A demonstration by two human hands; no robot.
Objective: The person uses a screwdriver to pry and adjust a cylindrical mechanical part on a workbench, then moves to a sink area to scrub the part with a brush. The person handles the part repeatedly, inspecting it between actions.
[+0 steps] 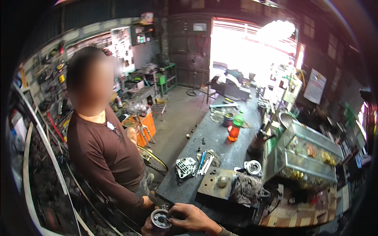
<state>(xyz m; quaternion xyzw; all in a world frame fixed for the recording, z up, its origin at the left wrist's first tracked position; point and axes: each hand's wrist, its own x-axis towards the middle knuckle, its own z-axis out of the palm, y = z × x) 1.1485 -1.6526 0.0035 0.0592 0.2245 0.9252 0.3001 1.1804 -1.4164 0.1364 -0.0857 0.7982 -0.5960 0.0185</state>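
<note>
A round metal part with a hollow, cup-like face [160, 218] is held low at the bottom centre. My left hand [148, 228] grips it from the left and below, mostly hidden by it. My right hand [189, 216] has bent fingers closed on its right rim and face. Just beyond, on the dark workbench [183, 145], lie a cast aluminium housing [186, 168], a blue-handled tool [202, 160], wrenches [207, 165], a rusty steel plate with a dome [212, 185], a grimy cloth [246, 188] and a ringed metal part [252, 167].
A co-worker [98, 149] stands at the left, their hand [148, 202] near mine. Farther along the bench are an orange bottle [233, 133] and tools. A glass case [303, 153] and wooden board [299, 208] sit right. A bicycle wheel [155, 161] is behind the co-worker; a bright doorway is behind.
</note>
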